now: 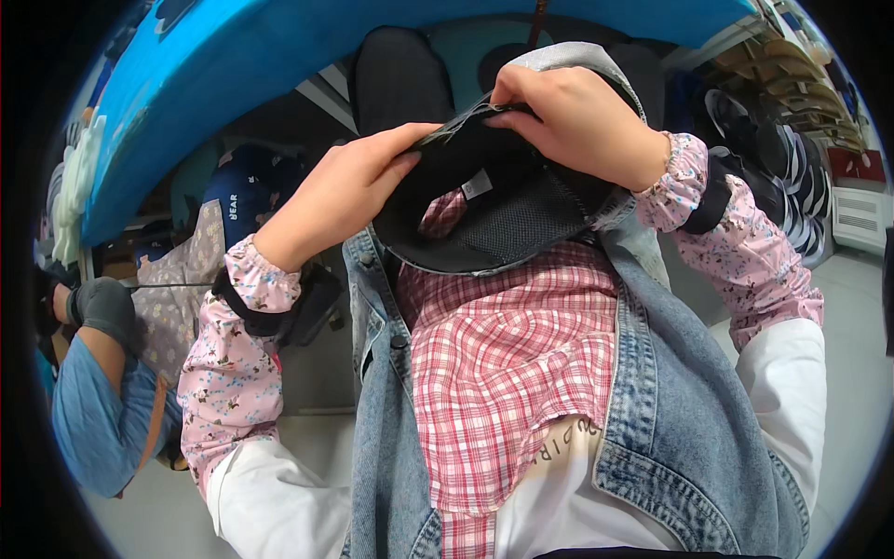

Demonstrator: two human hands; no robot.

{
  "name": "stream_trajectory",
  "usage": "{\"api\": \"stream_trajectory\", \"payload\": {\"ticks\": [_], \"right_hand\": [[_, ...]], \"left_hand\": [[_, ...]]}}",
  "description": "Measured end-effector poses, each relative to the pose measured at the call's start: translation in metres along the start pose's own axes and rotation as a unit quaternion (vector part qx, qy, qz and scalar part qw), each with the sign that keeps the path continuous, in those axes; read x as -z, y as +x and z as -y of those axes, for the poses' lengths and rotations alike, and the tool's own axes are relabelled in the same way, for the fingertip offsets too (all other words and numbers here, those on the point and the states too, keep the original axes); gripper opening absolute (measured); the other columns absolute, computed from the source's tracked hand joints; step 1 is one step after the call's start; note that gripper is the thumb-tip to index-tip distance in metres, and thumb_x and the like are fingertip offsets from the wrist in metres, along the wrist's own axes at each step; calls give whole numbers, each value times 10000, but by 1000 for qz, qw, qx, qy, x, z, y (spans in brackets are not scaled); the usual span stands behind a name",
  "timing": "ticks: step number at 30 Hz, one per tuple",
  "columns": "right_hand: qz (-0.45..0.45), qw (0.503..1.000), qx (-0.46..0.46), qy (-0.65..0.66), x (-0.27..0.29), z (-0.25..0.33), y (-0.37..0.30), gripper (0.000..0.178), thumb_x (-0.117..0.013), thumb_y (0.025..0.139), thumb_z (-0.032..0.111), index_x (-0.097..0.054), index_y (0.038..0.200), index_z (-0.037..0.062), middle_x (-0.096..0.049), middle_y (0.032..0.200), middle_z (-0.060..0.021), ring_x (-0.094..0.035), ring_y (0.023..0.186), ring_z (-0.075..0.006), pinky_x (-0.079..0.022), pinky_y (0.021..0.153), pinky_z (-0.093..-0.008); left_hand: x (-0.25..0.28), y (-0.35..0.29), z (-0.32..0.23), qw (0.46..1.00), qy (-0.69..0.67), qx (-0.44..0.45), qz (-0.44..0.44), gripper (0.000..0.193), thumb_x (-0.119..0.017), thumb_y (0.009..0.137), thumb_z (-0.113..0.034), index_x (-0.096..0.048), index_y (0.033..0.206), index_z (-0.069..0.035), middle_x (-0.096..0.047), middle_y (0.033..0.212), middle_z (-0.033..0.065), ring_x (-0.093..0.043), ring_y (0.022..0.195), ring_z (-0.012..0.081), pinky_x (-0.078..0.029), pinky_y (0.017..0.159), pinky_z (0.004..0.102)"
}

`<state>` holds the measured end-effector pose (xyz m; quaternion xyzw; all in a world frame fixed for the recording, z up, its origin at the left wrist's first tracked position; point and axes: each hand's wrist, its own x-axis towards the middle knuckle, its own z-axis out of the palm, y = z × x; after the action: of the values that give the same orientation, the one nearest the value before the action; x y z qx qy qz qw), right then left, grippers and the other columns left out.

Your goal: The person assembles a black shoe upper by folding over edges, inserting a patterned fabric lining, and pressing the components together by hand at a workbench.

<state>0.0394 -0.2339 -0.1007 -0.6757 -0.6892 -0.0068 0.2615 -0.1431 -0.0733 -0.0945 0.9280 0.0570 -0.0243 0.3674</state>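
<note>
Above my lap I hold a cap (521, 228) with its inside turned toward me. Its lining is black, partly mesh, and a small white label (477, 184) shows inside beside a bit of red plaid. A pale grey part (582, 58) of the cap sticks up behind my right hand. My left hand (349, 186) pinches the edge on the left, thumb and fingers together. On the upper edge my right hand (577, 116) grips between thumb and bent fingers. Loose threads (456, 123) fray from the edge between both hands.
A blue table edge (279, 56) curves across the far side. Stacked caps (792, 177) and tan curved pieces (768, 74) stand at the right. At the left sits another person in a blue garment (116, 410), close to my left arm. Red plaid cloth (512, 373) covers my front.
</note>
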Motion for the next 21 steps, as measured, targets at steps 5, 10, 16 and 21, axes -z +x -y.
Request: {"api": "stream_trajectory", "payload": {"ticks": [5, 10, 16, 21], "right_hand": [[-7, 1000, 11, 5, -1, 7, 1, 203, -633, 775, 129, -481, 857, 22, -595, 721, -116, -591, 655, -281, -451, 558, -325], [19, 998, 45, -28, 24, 15, 1, 209, -654, 752, 172, -514, 848, 50, -578, 716, -71, -572, 654, -252, -451, 590, -306], [-37, 983, 136, -122, 23, -3, -5, 165, -657, 730, 211, -576, 825, 103, -564, 767, -13, -532, 683, -207, -435, 656, -294], [-47, 989, 103, -96, 21, -3, -4, 143, -640, 750, 210, -579, 799, 90, -581, 737, -29, -565, 699, -213, -444, 638, -305]], "left_hand": [[1, 16, -31, 999, 31, 17, -14, 328, -644, 786, -218, -455, 914, 16, -536, 726, 171, -536, 677, 314, -433, 644, 323], [-3, 18, -20, 993, 61, -23, -93, 294, -570, 845, -215, -523, 1066, -27, -591, 738, 191, -589, 680, 330, -445, 601, 355], [0, 16, -7, 998, -3, -21, -53, 329, -525, 878, -211, -519, 1189, -102, -563, 702, 193, -557, 606, 314, -439, 591, 336], [1, 15, -6, 999, -1, -12, -30, 330, -515, 882, -196, -512, 1208, -145, -550, 694, 191, -552, 593, 300, -434, 592, 332]]}}
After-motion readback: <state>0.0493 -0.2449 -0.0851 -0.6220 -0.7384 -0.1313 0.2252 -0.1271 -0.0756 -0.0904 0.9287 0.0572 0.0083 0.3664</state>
